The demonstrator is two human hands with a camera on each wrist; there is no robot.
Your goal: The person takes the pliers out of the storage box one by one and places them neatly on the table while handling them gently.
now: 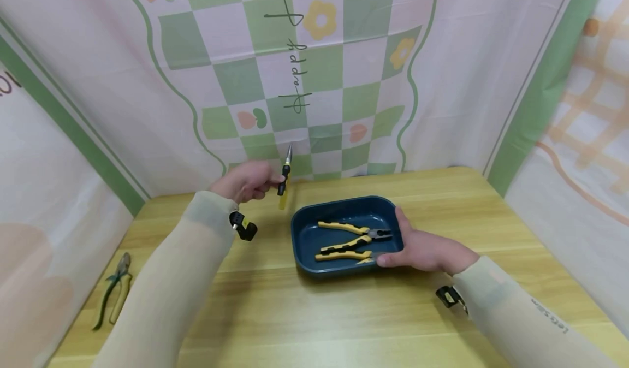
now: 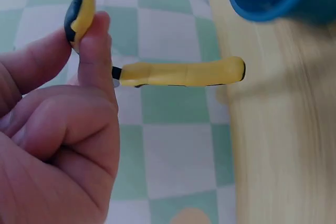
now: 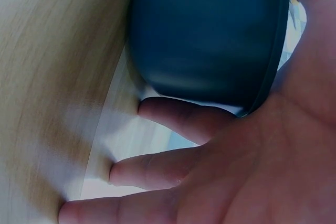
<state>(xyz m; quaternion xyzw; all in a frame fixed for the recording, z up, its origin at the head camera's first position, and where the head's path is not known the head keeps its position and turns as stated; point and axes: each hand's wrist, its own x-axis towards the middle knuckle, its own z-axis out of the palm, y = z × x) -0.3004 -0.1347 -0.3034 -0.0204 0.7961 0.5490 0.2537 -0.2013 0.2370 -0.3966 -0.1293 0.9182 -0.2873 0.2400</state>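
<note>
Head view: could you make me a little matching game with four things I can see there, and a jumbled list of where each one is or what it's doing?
Things
1. Left hand
2. Right hand
3. Blue tray
4. Green-handled pliers

Places and states
A. Has yellow-and-black tools lying inside
B. On the table, toward the left edge of the picture
C. Pinches yellow-and-black pliers, tip pointing up in the picture
D. Touches the tray's right end

Right pairs: 1-C, 2-D, 3-A, 4-B
</note>
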